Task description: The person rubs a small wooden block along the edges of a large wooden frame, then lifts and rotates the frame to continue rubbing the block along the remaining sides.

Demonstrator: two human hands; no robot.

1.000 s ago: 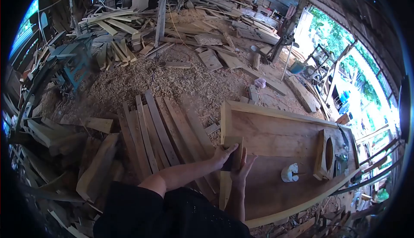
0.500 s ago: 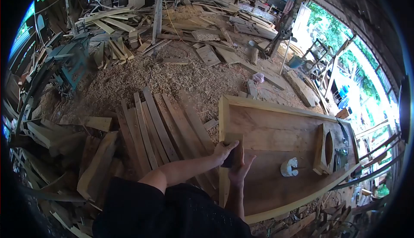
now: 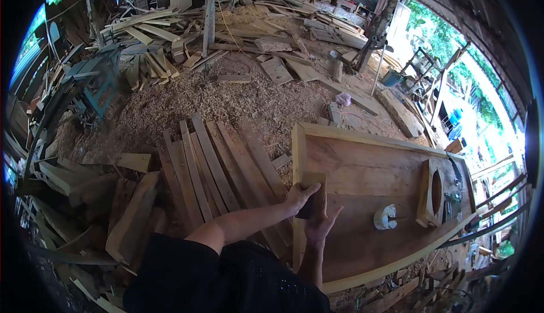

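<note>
The left hand (image 3: 297, 198) was closed around the side of a short wooden block (image 3: 314, 181), thumb across it. The right hand (image 3: 318, 229) was partly open at the block's lower edge, one digit spread outward; whether it gripped, I could not tell. The block was at the near-left end of a shallow wooden frame (image 3: 368, 141), in which sat a white round object (image 3: 385, 218). Long planks (image 3: 212, 165) lay left of the frame, and shavings (image 3: 238, 100) covered the ground beyond.
</note>
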